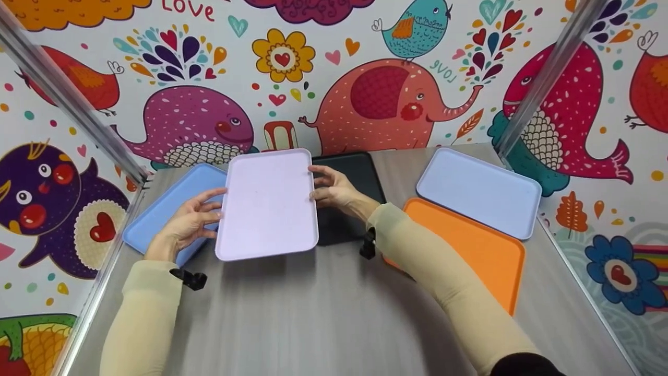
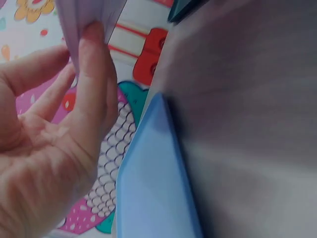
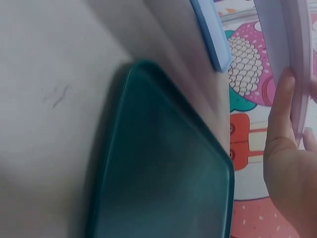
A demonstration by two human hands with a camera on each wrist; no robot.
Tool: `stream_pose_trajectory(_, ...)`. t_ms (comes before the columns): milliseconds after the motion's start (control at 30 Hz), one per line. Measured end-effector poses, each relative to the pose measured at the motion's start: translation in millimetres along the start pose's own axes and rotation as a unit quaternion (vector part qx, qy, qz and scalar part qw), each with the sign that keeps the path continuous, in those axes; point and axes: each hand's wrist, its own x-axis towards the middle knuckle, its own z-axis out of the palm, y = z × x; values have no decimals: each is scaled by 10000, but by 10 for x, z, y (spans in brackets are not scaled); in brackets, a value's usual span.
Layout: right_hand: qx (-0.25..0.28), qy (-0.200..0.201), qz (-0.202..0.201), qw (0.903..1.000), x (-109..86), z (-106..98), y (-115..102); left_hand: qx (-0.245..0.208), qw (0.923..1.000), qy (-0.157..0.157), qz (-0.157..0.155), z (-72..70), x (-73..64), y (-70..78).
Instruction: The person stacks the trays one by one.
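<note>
A pale lavender tray (image 1: 266, 206) is held up above the table between both hands, its flat face towards the head camera. My left hand (image 1: 190, 222) pinches its left edge; in the left wrist view, fingers lie on both sides of the rim. The right hand (image 1: 339, 193) grips the opposite edge, thumb and fingers astride the rim in the right wrist view. Below the left hand lies a blue tray (image 1: 172, 209), partly covered by that hand and the lavender tray. Behind the right hand is a dark green, nearly black tray (image 3: 163, 163), partly hidden in the head view.
On the right of the grey table (image 1: 292, 318) lie a light blue tray (image 1: 477, 190) and an orange tray (image 1: 485, 250), the orange one partly under the right forearm. Patterned panels (image 1: 282, 115) with cartoon animals enclose the back and sides, with metal posts (image 1: 548, 78) at the corners.
</note>
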Motion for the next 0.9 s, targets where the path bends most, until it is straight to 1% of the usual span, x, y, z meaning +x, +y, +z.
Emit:
stream_pose_trajectory(200, -359, 118, -16, 9993, -34, -170, 18, 462, 9984, 324, -16, 190, 105, -25)
stream_pose_trajectory(300, -511, 152, -61, 9986, -54, -276, 13, 541, 9978, 382, -23, 289, 189, -53)
stream_pose_trajectory(400, -699, 194, -113, 9973, -76, -382, 8, 478, 9977, 478, -41, 388, 274, -101)
stream_pose_trajectory(533, -883, 374, -101, 9953, -118, -520, -3, 400, 9977, 539, -40, 533, 407, -155)
stream_pose_trajectory(700, -954, 522, -9, 9941, -163, -647, -11, 374, 9980, 512, -22, 678, 544, -170)
stream_pose_trajectory(900, -1029, 765, 37, 9917, -253, -871, -24, 417, 9978, 515, -46, 894, 732, -205)
